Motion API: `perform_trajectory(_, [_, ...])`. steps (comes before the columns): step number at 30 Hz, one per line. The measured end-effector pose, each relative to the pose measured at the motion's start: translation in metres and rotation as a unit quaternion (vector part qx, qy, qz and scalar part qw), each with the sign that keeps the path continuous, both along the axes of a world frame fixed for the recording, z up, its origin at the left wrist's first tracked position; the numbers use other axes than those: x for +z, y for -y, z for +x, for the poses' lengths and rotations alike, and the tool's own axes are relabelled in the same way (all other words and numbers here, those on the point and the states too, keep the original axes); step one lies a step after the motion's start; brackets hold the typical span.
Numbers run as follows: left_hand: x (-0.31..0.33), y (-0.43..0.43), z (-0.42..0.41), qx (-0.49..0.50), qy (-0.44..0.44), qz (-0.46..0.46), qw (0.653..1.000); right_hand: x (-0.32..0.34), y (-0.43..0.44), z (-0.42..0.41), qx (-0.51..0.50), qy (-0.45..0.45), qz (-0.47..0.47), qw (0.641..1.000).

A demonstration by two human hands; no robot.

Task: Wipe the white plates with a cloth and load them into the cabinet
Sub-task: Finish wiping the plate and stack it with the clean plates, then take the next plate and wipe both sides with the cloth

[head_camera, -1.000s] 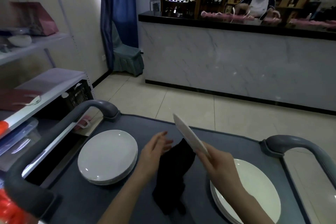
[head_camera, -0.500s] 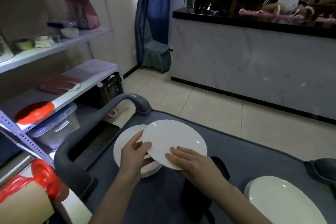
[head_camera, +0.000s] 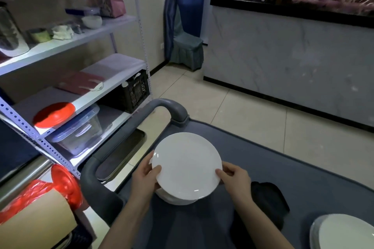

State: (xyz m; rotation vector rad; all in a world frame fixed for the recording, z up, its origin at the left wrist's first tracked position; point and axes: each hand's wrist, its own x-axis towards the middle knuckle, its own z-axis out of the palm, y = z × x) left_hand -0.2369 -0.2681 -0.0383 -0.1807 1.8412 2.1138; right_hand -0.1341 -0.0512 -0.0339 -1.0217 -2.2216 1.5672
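I hold a white plate [head_camera: 187, 164] flat with both hands just above a stack of white plates [head_camera: 176, 200] on the grey cart top [head_camera: 303, 184]. My left hand [head_camera: 146, 176] grips its left rim with the thumb on top. My right hand [head_camera: 235, 180] pinches its right rim. The stack is mostly hidden under the held plate. A black cloth [head_camera: 269, 202] lies on the cart just right of my right hand. A second stack of white plates [head_camera: 344, 232] sits at the cart's near right corner.
A metal shelf rack [head_camera: 66, 95] stands to the left with a red lid [head_camera: 53, 114], a clear tub [head_camera: 79, 135] and a black crate [head_camera: 134, 91]. The cart's grey handle [head_camera: 129, 133] curves between rack and plates. A marble counter [head_camera: 283, 54] with a person behind it stands ahead.
The plate went from tilted in my right hand to flat in both hands over the left stack. The cloth left my left hand and lies on the cart. My view turned left.
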Motion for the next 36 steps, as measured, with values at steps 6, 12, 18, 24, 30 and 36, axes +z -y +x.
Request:
perform_trajectory(6, [-0.016, 0.008, -0.019, -0.017, -0.060, -0.117, 0.991, -0.018, 0.014, -0.016, -0.024, 0.035, 0.018, 0.999])
perform_trajectory(12, [-0.026, 0.010, -0.022, -0.016, -0.055, -0.163, 0.985, -0.027, 0.020, -0.023, -0.027, 0.044, 0.037, 0.998])
perform_trajectory(18, [-0.036, 0.009, -0.018, 0.001, -0.072, -0.200, 0.977, -0.029, 0.020, -0.025, -0.019, 0.043, 0.073, 0.996])
perform_trajectory(24, [-0.030, 0.004, -0.019, 0.032, -0.107, -0.271, 0.956, -0.029, 0.013, -0.018, 0.013, 0.044, 0.074, 0.996])
perform_trajectory(30, [-0.008, -0.027, 0.008, 0.008, -0.249, -0.247, 0.936, -0.017, -0.011, 0.022, -0.031, 0.012, 0.046, 0.998])
perform_trajectory(36, [0.001, -0.101, 0.064, -0.183, -0.234, -0.172, 0.939, 0.001, -0.050, 0.093, -0.095, 0.012, 0.077, 0.992])
